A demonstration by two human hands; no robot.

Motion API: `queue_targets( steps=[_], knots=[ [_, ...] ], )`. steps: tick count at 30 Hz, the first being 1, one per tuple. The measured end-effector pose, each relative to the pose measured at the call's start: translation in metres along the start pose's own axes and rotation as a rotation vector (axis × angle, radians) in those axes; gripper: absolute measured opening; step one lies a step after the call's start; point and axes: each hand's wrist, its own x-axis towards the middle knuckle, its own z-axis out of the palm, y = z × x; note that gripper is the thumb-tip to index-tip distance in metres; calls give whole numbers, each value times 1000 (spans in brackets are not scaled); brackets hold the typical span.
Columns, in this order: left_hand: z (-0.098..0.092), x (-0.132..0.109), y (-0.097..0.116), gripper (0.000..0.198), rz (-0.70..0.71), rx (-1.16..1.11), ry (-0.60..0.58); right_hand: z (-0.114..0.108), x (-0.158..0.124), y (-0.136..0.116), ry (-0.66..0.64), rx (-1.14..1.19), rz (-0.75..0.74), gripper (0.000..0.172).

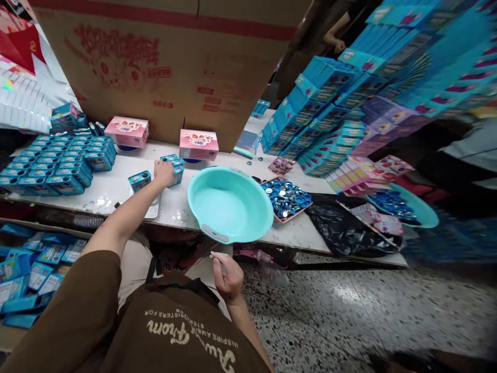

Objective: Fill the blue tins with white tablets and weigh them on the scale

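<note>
My left hand [164, 173] reaches forward over the table, its fingers closed on a small blue box in a little group of blue boxes [177, 176]. One more blue box [140, 181] stands apart, to the left of that hand. Part of a flat white device [154, 208] shows beneath my forearm. Close to my body, my right hand [228, 274] is curled closed below the table edge, and nothing shows in it. A turquoise basin [233, 204] stands in front of it, at the table's edge, with no contents visible.
Rows of blue boxes [58, 160] fill the table's left side. Two pink boxes [199, 144] stand before a big carton [174, 67]. Right of the basin lie a tray of blue-and-silver pieces [286, 198] and a black bag [341, 228]. Tall stacks of blue packs [310, 103] rise behind.
</note>
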Motion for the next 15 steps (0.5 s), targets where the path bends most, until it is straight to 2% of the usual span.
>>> queue_targets(
  steps=[3, 6, 9, 11, 12, 15],
  knots=[
    [-1, -8, 3, 29, 25, -63, -4, 1, 7, -5, -56, 18, -32, 34],
    [-12, -22, 0, 31, 100, -124, 54, -3, 24, -5, -68, 2, -128, 32],
    [-36, -41, -13, 33, 164, -222, 133, -8, 62, -2, -22, -71, -233, 30],
    [-54, -57, -24, 34, 223, -318, 156, -4, 97, 3, 17, -123, -210, 28],
    [-63, -65, -29, 34, 261, -366, 159, 2, 115, 6, 10, -143, -178, 31],
    [-81, -91, -36, 34, 355, -472, 162, 32, 161, 14, -123, -85, -79, 61]
  ],
)
